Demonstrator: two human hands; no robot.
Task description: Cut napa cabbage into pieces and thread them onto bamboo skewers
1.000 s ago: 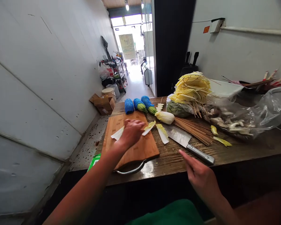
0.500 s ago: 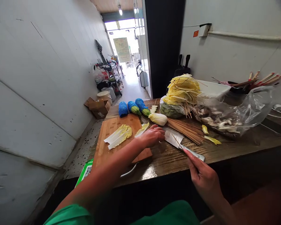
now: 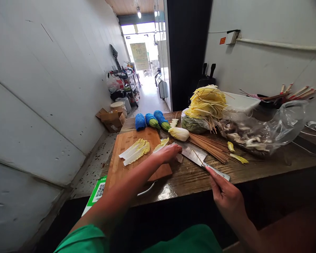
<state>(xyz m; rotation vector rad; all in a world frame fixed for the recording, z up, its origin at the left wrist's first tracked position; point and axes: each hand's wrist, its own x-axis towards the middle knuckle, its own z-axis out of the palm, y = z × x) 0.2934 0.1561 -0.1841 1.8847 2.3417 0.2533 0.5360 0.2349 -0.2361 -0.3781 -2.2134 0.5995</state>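
My right hand [image 3: 227,191] pinches the end of a thin wooden skewer [image 3: 197,155], which slants up and left over the cleaver [image 3: 191,151]. The cleaver lies flat on the table, its metal handle just beyond my fingertips. My left hand [image 3: 171,153] is closed, fingers curled down beside the cleaver's blade, past the right edge of the cutting board [image 3: 121,147]. A pale piece [image 3: 179,158] shows under those fingers; their grip is hidden. Napa cabbage leaves [image 3: 135,151] lie on the board, and another leaf [image 3: 161,144] is partly behind my left wrist.
Behind are a small napa cabbage [image 3: 179,134], netted green vegetables [image 3: 153,121] and a bundle of skewers [image 3: 210,146]. Skewered cabbage leaves [image 3: 206,102] are piled beside a plastic bag of mushrooms [image 3: 249,138]. A phone [image 3: 309,144] lies at the right.
My left hand has drawn slightly left and its fingers have curled in, baring more of the blade and the pale piece. My right hand still holds the skewer; the view has shifted slightly.
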